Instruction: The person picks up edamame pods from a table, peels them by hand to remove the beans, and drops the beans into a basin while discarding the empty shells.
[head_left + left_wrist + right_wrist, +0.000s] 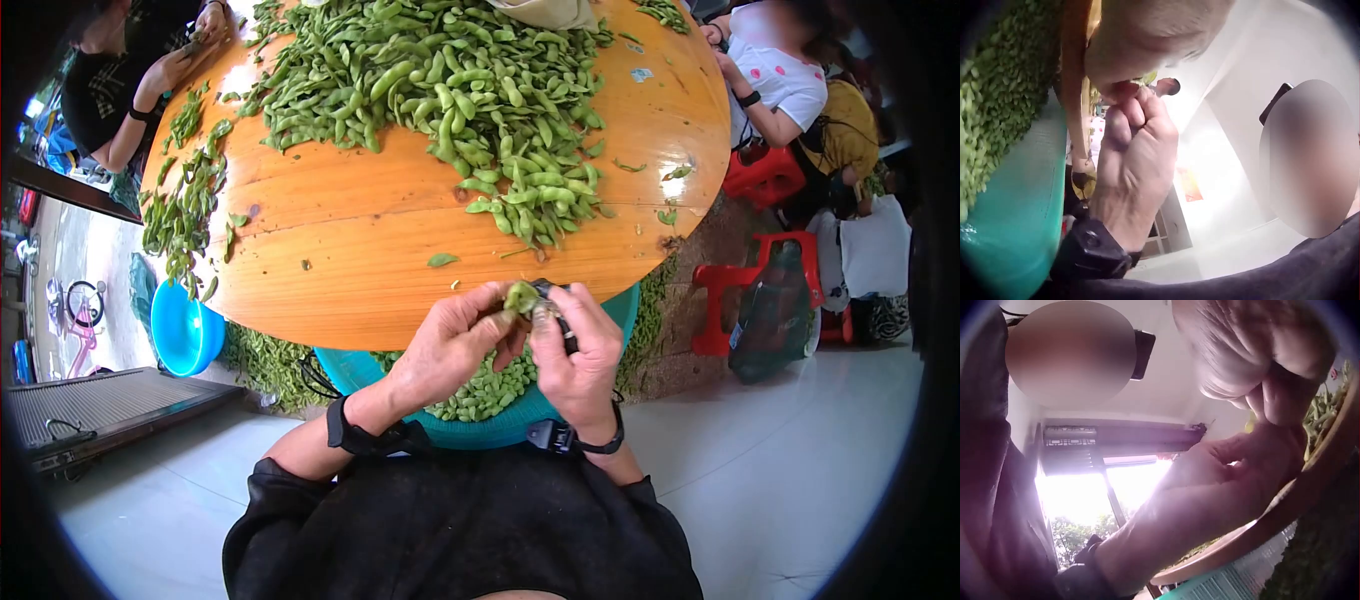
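Observation:
Over the table's near edge, in the head view, my left hand pinches a green edamame pod between thumb and fingers. My right hand meets it from the other side, gripping a small black tool partly covered by the fingers; I cannot tell its kind. Its dark rounded end juts past the right hand in the left wrist view. Below both hands sits a teal basin with many shelled green beans in it. In the right wrist view the hands overlap and hide most of the pod.
A big heap of edamame pods covers the back of the round wooden table, with a smaller pile at left. Empty-looking pods lie on the floor around the basin. A blue basin, red stools and two other people surround the table.

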### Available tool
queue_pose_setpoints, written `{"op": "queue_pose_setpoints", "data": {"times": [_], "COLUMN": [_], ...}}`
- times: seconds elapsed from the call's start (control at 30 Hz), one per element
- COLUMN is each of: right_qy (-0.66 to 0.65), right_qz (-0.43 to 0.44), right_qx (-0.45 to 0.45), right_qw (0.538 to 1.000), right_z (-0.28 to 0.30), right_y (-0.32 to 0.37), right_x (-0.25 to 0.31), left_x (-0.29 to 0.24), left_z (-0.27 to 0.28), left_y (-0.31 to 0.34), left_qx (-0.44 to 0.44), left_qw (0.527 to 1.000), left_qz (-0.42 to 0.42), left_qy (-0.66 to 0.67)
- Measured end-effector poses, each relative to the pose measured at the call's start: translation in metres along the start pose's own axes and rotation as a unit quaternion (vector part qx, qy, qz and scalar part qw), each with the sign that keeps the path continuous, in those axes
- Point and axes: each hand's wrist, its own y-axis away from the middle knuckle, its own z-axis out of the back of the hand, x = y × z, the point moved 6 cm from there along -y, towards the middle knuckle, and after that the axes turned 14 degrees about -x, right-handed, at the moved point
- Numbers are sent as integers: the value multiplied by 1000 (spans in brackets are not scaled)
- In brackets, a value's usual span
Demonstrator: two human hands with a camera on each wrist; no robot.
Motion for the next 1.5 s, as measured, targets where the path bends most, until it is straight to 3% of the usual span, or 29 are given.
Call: {"op": "queue_pose_setpoints", "data": {"times": [0.03,0.1,0.17,0.23,0.3,0.33,0.4,0.5,0.63,0.73,0.83,0.9,0.93,1.0,1.03,1.1,1.23,1.3,1.4,1.5], "right_qy": [-28,-86,-21,101,271,307,341,303,231,172,158,168,170,163,163,173,134,153,161,129], "right_qz": [-66,-142,-137,-172,-120,-131,-140,-136,-74,-18,-27,-17,-31,-50,-51,-33,-39,-35,-41,-41], "right_qx": [24,-12,-31,22,87,75,62,22,40,53,65,63,63,58,59,86,76,78,82,89], "right_qw": [997,986,990,980,951,940,928,943,969,983,985,984,983,984,984,981,987,985,983,987], "right_z": [6,35,83,126,160,173,179,164,111,84,79,85,88,90,89,80,75,80,80,65], "right_y": [2,-4,-8,-14,-11,-6,-2,-2,-15,-22,-25,-25,-24,-20,-19,-20,-24,-22,-16,-11], "right_x": [-9,-13,-28,-38,-50,-59,-67,-61,-39,-26,-22,-27,-30,-37,-37,-34,-23,-26,-29,-31], "left_x": [-6,-12,-36,-52,-77,-81,-93,-88,-87,-93,-111,-116,-123,-123,-119,-109,-87,-83,-83,-89], "left_z": [-5,-1,-10,-1,20,23,30,26,31,33,38,53,54,53,48,14,4,6,5,11], "left_y": [3,3,13,3,-20,-32,-52,-63,-71,-70,-49,-33,-25,-15,-18,-24,-58,-66,-70,-64], "left_qx": [9,30,181,137,-43,-43,-102,-74,-104,-95,-105,-114,-112,-41,-41,30,25,27,25,-19], "left_qw": [990,981,889,893,795,794,732,688,672,711,668,545,545,458,459,620,613,580,572,598], "left_qz": [-12,-32,-193,-195,-341,-342,-368,-427,-434,-393,-381,-310,-309,-277,-276,-346,-406,-450,-443,-500], "left_qy": [-141,-191,-375,-383,-500,-500,-565,-581,-591,-575,-630,-770,-771,-843,-844,-704,-677,-678,-690,-626]}}
